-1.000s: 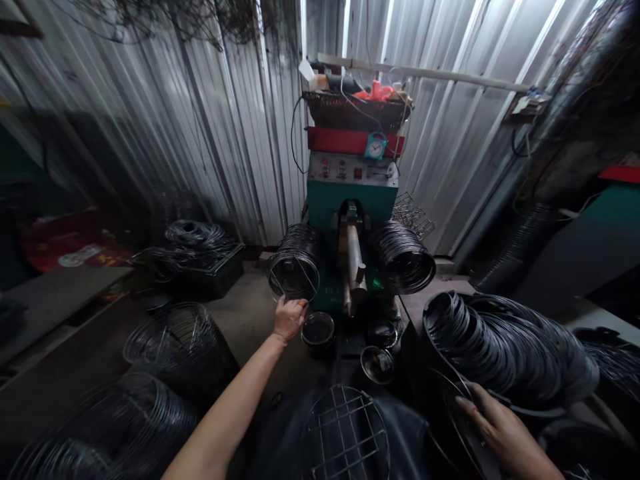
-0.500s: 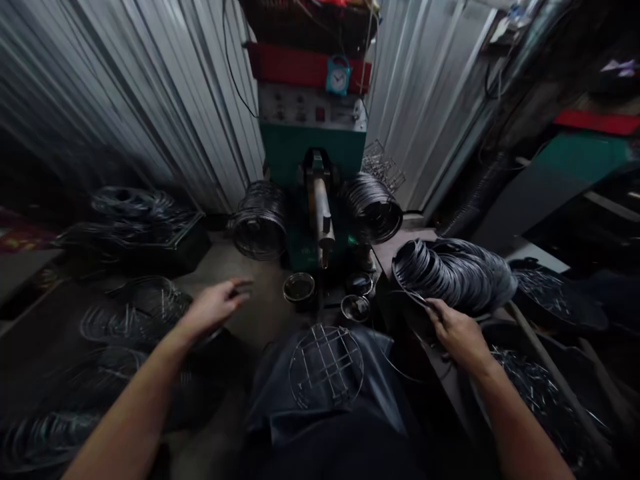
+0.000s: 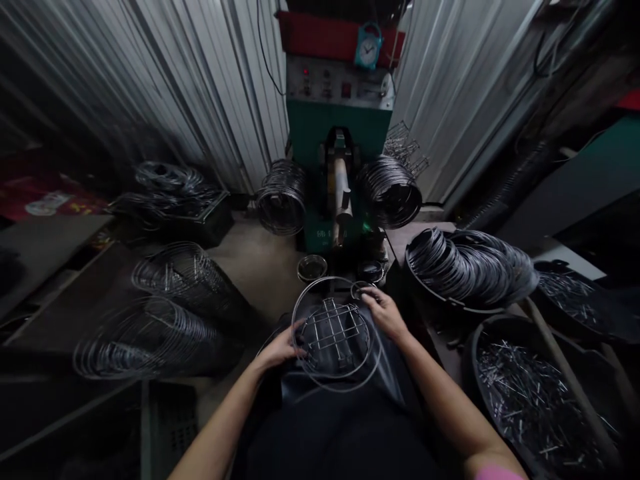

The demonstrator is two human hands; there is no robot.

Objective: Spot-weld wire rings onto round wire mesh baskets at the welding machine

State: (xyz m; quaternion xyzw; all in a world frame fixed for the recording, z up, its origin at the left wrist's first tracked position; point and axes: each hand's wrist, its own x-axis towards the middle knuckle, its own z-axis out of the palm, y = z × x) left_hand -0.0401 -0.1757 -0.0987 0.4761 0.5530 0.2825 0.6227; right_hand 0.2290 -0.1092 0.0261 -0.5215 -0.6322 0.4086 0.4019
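Observation:
A round wire rack (image 3: 339, 333) with a crossed grid lies over my dark apron at lap height. A larger plain wire ring (image 3: 325, 278) loops over and around it. My left hand (image 3: 281, 348) has its fingers closed at the left side of the ring, close to the rack's rim. At the upper right of the ring, my right hand (image 3: 386, 315) pinches the wire between thumb and fingers. Ahead of both hands stands a green machine (image 3: 305, 127) with a protruding metal arm (image 3: 342, 190).
Coils of wire rings hang left (image 3: 281, 200) and right (image 3: 391, 193) of the machine. A basin of wire rings (image 3: 470, 267) and a tub of short metal rods (image 3: 530, 400) stand right. Stacked round racks (image 3: 150, 340) stand left. A small dish (image 3: 313, 268) sits ahead.
My right hand has come from the ring basin to above my lap with a wire ring. My left hand has moved in from the left and closed at the ring. The view has shifted.

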